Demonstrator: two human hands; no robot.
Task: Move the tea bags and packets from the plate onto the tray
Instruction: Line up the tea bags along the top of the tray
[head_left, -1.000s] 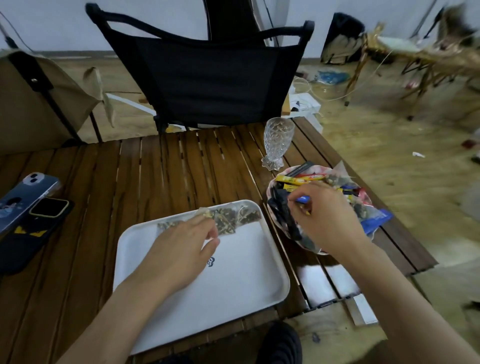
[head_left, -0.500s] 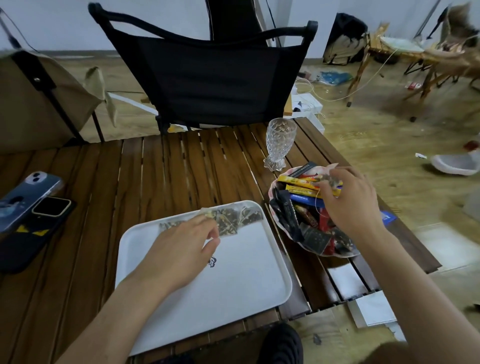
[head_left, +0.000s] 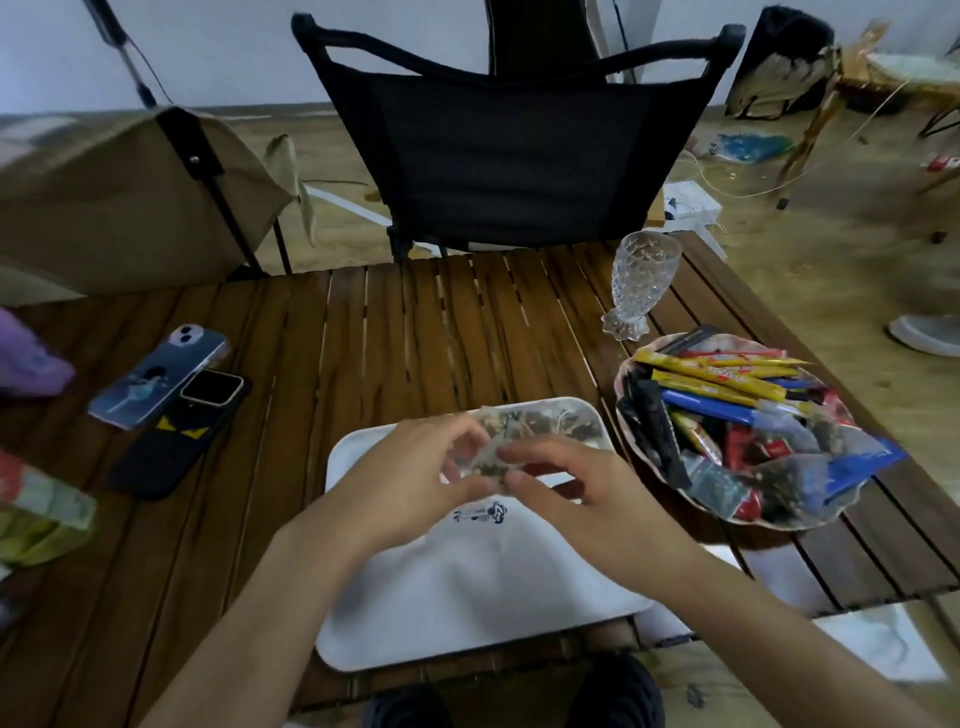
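Note:
A white tray (head_left: 467, 597) lies on the wooden table in front of me, with several clear tea bags (head_left: 550, 421) along its far edge. To its right a patterned plate (head_left: 810, 519) is heaped with yellow, blue, red and black stick packets (head_left: 717, 384) and more clear tea bags (head_left: 789, 467). Both hands meet above the tray's far half: my left hand (head_left: 415, 473) and my right hand (head_left: 571, 483) pinch one clear tea bag (head_left: 488, 462) between their fingertips.
A cut-glass goblet (head_left: 641, 280) stands just behind the plate. Two phones (head_left: 171, 395) lie on the table's left, with coloured bags at the left edge. A black folding chair (head_left: 514, 140) faces me across the table. The table's right edge runs close by the plate.
My right hand left the plate and came left over the tray carrying a tea bag. My left hand lifted off the tray's tea bags and took hold of the same bag.

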